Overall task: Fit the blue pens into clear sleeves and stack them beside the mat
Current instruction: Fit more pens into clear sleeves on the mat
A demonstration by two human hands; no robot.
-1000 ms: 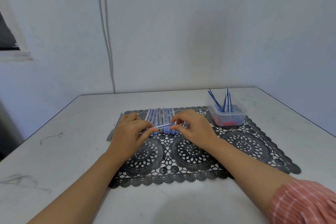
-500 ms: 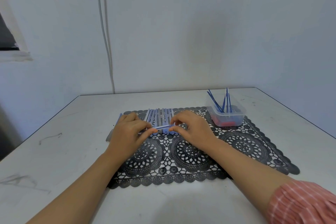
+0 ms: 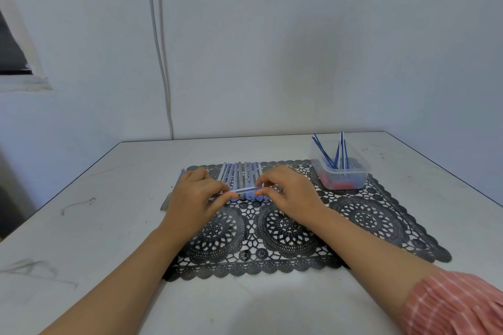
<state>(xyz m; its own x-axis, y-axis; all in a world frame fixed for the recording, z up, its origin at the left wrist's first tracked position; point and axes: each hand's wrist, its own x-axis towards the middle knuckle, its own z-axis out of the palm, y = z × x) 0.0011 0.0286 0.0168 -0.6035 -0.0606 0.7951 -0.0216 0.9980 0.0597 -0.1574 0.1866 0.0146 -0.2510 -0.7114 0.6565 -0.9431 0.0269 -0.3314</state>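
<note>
Left hand (image 3: 194, 196) and right hand (image 3: 288, 190) each pinch one end of a slim blue pen in a clear sleeve (image 3: 243, 190), held level above the black lace-patterned mat (image 3: 362, 223). Sleeved pens (image 3: 239, 175) lie in a row at the mat's far edge. Far right stands a clear plastic tub (image 3: 340, 175) holding thin blue refills (image 3: 333, 152).

Forearms converge forward; left hand (image 3: 194, 196) and right hand (image 3: 292, 193) each pinch one end of a blue pen (image 3: 245, 190).
</note>
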